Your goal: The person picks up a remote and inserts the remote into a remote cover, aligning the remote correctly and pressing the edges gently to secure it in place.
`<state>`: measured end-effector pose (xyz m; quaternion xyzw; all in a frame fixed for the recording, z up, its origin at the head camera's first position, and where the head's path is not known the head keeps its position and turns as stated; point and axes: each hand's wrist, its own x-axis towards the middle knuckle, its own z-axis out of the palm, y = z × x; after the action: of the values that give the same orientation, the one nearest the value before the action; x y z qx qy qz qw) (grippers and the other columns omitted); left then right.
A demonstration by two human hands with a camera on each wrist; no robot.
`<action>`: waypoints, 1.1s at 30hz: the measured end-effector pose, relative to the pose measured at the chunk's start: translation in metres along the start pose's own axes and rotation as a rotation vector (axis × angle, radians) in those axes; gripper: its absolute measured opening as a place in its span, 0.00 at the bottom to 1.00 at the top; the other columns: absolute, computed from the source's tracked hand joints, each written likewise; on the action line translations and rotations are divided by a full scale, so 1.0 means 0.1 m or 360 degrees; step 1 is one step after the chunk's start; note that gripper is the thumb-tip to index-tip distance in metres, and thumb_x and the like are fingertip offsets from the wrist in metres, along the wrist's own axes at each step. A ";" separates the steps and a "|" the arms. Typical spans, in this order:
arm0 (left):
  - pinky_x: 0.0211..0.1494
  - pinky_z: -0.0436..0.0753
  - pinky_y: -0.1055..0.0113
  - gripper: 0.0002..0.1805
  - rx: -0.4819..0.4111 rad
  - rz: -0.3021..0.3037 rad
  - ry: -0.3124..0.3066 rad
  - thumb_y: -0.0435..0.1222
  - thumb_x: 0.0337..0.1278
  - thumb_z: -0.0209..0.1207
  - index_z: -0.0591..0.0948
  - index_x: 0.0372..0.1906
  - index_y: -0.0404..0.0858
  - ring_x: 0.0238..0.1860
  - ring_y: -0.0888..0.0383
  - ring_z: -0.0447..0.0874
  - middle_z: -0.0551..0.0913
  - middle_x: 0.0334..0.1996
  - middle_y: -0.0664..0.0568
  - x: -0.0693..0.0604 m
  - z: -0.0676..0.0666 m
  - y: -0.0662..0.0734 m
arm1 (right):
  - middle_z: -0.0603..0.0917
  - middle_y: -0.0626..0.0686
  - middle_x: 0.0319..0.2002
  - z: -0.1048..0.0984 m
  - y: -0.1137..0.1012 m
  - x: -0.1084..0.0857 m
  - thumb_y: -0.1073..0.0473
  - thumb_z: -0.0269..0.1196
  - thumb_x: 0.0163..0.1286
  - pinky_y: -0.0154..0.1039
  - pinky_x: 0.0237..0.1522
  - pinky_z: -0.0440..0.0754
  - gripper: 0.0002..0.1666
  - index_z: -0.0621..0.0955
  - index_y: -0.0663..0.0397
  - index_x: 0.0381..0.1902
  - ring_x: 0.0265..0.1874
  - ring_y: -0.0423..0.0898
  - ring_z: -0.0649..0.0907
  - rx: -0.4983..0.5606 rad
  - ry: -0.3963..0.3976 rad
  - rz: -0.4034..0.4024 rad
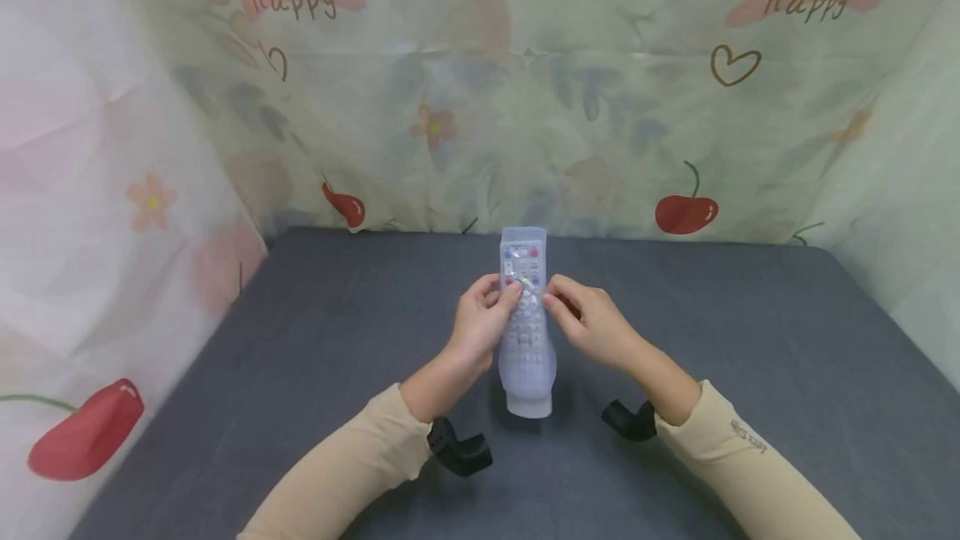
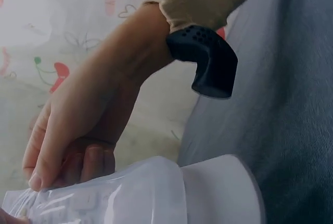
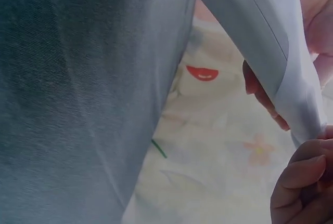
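Observation:
A white remote control (image 1: pixel 525 340) with several rows of buttons stands tilted above the table, inside a clear plastic sleeve (image 1: pixel 522 237). My left hand (image 1: pixel 480 319) grips its left side, thumb across the front. On the other edge, my right hand (image 1: pixel 596 325) pinches the sleeve between thumb and curled fingers. In the left wrist view, the right hand (image 2: pixel 86 115) is at the wrinkled film, and the remote's bare white end (image 2: pixel 223 190) sticks out of the sleeve. The right wrist view shows the remote's smooth side (image 3: pixel 260 42), with left fingers (image 3: pixel 263 94) behind it.
A dark grey cloth covers the table (image 1: pixel 337 298). Printed curtains (image 1: pixel 465 107) with cherries and flowers hang behind and at both sides. Black curved wrist mounts (image 1: pixel 461 450) jut out below the beige sleeves, over the table.

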<state>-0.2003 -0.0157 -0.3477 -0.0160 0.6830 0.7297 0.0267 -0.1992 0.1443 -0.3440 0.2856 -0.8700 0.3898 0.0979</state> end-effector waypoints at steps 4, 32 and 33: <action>0.36 0.79 0.69 0.16 0.0059 0.0059 -0.0058 0.34 0.64 0.54 0.75 0.53 0.32 0.30 0.63 0.79 0.82 0.45 0.34 -0.01 -0.02 -0.01 | 0.65 0.48 0.17 0.02 0.01 -0.04 0.62 0.54 0.70 0.31 0.18 0.63 0.09 0.71 0.56 0.29 0.14 0.36 0.63 0.0067 0.0014 0.0104; 0.39 0.84 0.65 0.11 0.0304 0.0544 0.0040 0.32 0.60 0.58 0.83 0.40 0.27 0.30 0.58 0.82 0.85 0.36 0.36 -0.01 -0.13 0.10 | 0.80 0.66 0.49 -0.03 -0.04 0.01 0.57 0.50 0.73 0.52 0.42 0.83 0.21 0.68 0.63 0.58 0.41 0.53 0.84 0.0471 0.0035 0.0478; 0.38 0.84 0.66 0.11 0.0331 0.0577 0.0045 0.32 0.60 0.58 0.83 0.39 0.27 0.30 0.57 0.83 0.85 0.35 0.36 -0.01 -0.13 0.10 | 0.79 0.66 0.49 -0.03 -0.04 0.01 0.57 0.49 0.74 0.52 0.42 0.83 0.21 0.68 0.63 0.59 0.42 0.53 0.83 0.0467 0.0034 0.0485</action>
<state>-0.2002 -0.0290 -0.3385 0.0997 0.7467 0.6478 -0.1134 -0.1982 0.1441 -0.3389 0.1576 -0.8360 0.5255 0.0043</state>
